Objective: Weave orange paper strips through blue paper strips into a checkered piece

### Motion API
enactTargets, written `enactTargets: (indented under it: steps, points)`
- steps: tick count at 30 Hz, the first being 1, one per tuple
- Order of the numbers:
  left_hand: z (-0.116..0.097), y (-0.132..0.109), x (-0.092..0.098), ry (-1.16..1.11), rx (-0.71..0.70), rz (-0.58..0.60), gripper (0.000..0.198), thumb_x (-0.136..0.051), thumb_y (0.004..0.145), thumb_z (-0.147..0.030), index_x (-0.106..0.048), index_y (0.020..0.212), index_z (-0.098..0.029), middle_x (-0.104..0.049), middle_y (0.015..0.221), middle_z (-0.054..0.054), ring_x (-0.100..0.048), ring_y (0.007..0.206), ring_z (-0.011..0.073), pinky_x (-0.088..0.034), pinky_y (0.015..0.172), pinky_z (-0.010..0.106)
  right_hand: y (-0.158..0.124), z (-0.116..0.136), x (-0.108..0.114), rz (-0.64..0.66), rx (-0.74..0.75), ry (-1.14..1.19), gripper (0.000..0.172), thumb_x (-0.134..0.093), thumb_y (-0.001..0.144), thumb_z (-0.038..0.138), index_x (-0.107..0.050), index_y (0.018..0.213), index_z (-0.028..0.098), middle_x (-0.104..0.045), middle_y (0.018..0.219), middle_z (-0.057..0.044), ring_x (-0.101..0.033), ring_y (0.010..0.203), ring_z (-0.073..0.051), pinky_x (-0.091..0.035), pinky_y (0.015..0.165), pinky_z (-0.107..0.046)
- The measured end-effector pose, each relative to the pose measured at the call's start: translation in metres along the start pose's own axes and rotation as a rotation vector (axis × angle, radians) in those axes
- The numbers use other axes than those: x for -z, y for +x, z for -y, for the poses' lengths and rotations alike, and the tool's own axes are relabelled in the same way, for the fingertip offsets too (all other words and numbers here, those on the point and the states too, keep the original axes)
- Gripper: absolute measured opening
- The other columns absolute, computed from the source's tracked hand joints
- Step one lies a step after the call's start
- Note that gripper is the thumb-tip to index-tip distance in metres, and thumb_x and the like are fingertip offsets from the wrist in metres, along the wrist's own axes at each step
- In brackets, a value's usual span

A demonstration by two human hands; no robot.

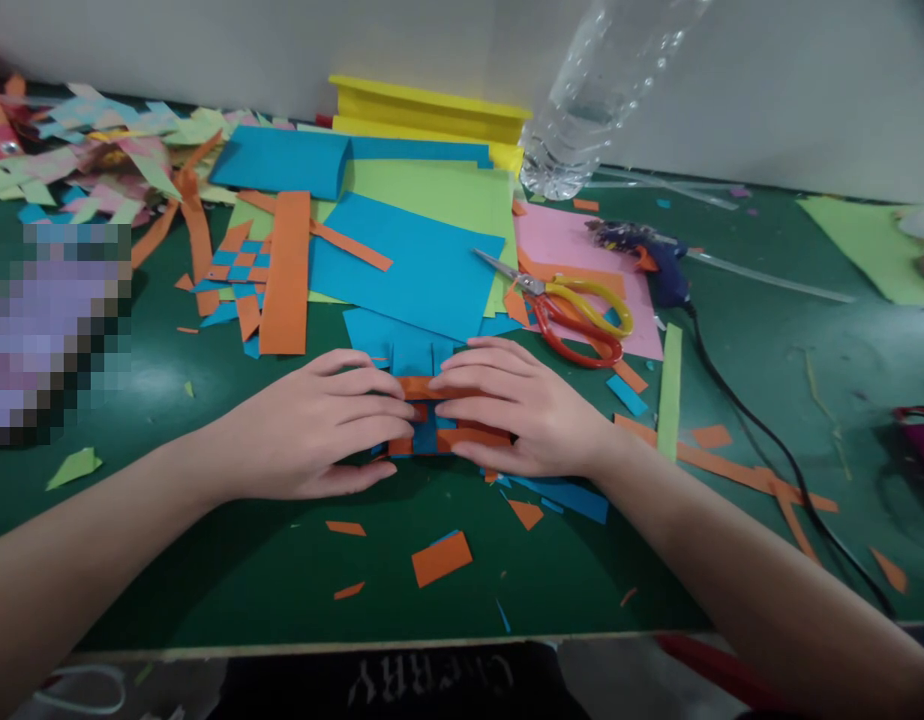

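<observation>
A small mat of blue and orange woven paper strips (426, 435) lies on the green table in front of me. Its blue strips stick up at the far side, and an orange strip crosses them. From the left, my left hand (342, 420) has its fingers curved over the mat's edge and the orange strip. On the opposite side, my right hand (518, 405) grips the strip and mat in the same way. Both sets of fingertips nearly meet at the middle. Parts of the mat are hidden under the fingers.
Scissors (533, 284) with red and yellow handles lie beyond my right hand, near a glue gun (657, 265) with a black cord. Blue paper sheets (409, 265), a plastic bottle (582, 110) and a paper scrap pile (124, 160) sit farther back. Orange offcuts (442, 559) lie in front.
</observation>
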State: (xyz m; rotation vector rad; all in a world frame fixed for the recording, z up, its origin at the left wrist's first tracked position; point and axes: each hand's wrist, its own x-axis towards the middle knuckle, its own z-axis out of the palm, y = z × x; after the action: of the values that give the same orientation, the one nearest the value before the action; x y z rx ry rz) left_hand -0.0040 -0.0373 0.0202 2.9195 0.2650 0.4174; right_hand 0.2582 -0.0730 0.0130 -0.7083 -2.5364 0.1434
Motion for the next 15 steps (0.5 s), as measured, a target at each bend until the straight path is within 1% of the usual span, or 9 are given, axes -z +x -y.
enactTargets:
  steps: [2, 4, 6, 10, 15]
  points:
    - [-0.0002, 0.0001, 0.0002, 0.005, 0.0, -0.008, 0.017, -0.052, 0.094, -0.028, -0.061, 0.106, -0.021, -0.071, 0.114, 0.003, -0.061, 0.109, 0.0222, -0.036, 0.099, 0.04, -0.0005, -0.0003, 0.001, -0.09, -0.005, -0.04, 0.017, -0.063, 0.087, 0.031, -0.067, 0.094, 0.016, -0.07, 0.11, -0.01, -0.061, 0.11, -0.023, -0.044, 0.104, -0.046]
    - [-0.0002, -0.0002, 0.0003, 0.007, -0.002, -0.013, 0.017, -0.052, 0.094, -0.027, -0.061, 0.106, -0.021, -0.071, 0.115, 0.003, -0.061, 0.109, 0.022, -0.036, 0.1, 0.04, -0.0008, -0.0008, 0.0019, -0.142, -0.011, -0.077, 0.012, -0.064, 0.086, 0.029, -0.068, 0.087, 0.018, -0.071, 0.107, -0.009, -0.063, 0.106, -0.023, -0.045, 0.102, -0.046]
    - [0.0, -0.0007, 0.0003, 0.006, -0.001, -0.011, 0.016, -0.052, 0.094, -0.027, -0.062, 0.106, -0.021, -0.071, 0.115, 0.003, -0.061, 0.109, 0.0218, -0.036, 0.1, 0.04, -0.0005, -0.0009, 0.0022, -0.138, -0.008, -0.099, 0.01, -0.063, 0.086, 0.026, -0.068, 0.082, 0.019, -0.071, 0.105, -0.007, -0.063, 0.104, -0.022, -0.046, 0.101, -0.047]
    - [-0.0001, -0.0011, 0.0, 0.008, 0.001, -0.006, 0.016, -0.053, 0.094, -0.027, -0.062, 0.106, -0.021, -0.071, 0.115, 0.002, -0.061, 0.109, 0.0216, -0.035, 0.1, 0.041, 0.0006, -0.0001, 0.0004, -0.088, 0.009, -0.112, 0.014, -0.061, 0.088, 0.024, -0.069, 0.078, 0.019, -0.072, 0.099, -0.006, -0.063, 0.102, -0.022, -0.045, 0.102, -0.047]
    - [-0.0015, -0.0003, -0.001, 0.033, -0.027, -0.028, 0.017, -0.053, 0.093, -0.026, -0.062, 0.106, -0.02, -0.071, 0.114, 0.003, -0.061, 0.11, 0.0221, -0.034, 0.102, 0.041, 0.0006, 0.0004, -0.0011, -0.056, -0.006, -0.078, 0.014, -0.062, 0.087, 0.021, -0.07, 0.076, 0.017, -0.07, 0.099, -0.008, -0.061, 0.105, -0.023, -0.048, 0.099, -0.043]
